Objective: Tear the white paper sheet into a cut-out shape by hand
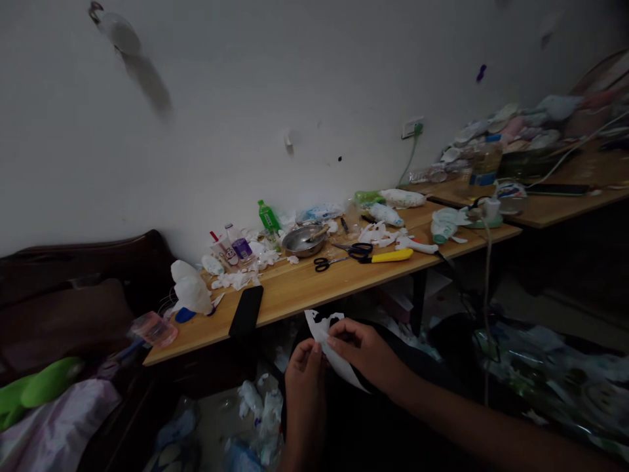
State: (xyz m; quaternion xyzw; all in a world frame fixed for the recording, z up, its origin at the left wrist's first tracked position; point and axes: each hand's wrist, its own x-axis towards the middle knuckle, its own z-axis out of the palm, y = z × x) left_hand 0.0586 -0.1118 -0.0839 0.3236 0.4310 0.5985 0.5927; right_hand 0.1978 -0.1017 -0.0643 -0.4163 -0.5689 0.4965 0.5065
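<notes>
Over my lap, in front of the table's near edge, both hands hold a torn piece of white paper or tissue (344,368). My left hand (305,373) pinches its left side between thumb and fingers. With bent fingers, my right hand (362,347) grips the upper right part close to the left fingertips. The sheet's top edge is ragged, and its lower end hangs down to the right. Whether it is paper or thin cloth is hard to tell in the dim light.
On the wooden table (295,288) lie a black phone (246,311), scissors (330,263), a yellow-handled tool (392,255) and a metal bowl (304,241). Bottles, including a green one (268,216), stand behind among white scraps. A cable (487,314) hangs at the right. Litter covers the floor.
</notes>
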